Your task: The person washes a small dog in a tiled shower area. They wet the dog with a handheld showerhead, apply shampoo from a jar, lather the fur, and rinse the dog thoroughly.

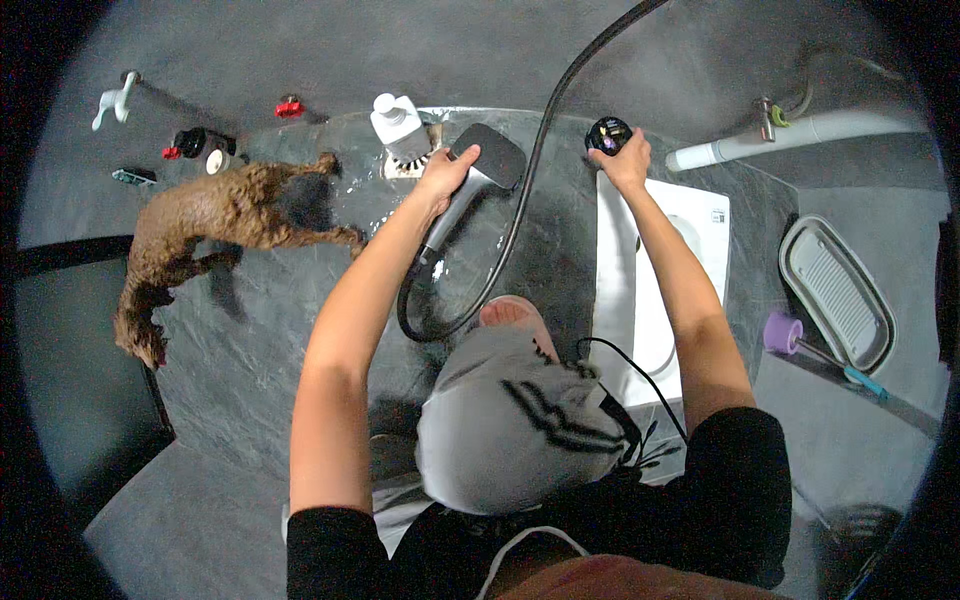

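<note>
My left hand (pixel 448 178) holds a dark grey handheld shower head (pixel 491 155) where its handle meets the head; a black hose (pixel 516 217) loops from the handle's end and up past the top. My right hand (pixel 628 156) is closed around a round black object (pixel 608 136), perhaps a knob or cap, beyond the white squat toilet (pixel 660 300). A wet brown curly-haired dog (pixel 217 210) stands on the tiles at the left, head lowered. Near my left hand, a white bottle (pixel 397 124) stands by a floor drain (pixel 403 166) with a dark grate.
Along the wall are a white tap (pixel 114 103), a red valve handle (pixel 289 107) and a white pipe (pixel 780 140). A grey plastic washboard basin (pixel 838 292) and a purple-headed brush (pixel 783 334) lie at the right. A dark panel (pixel 82 367) borders the left side.
</note>
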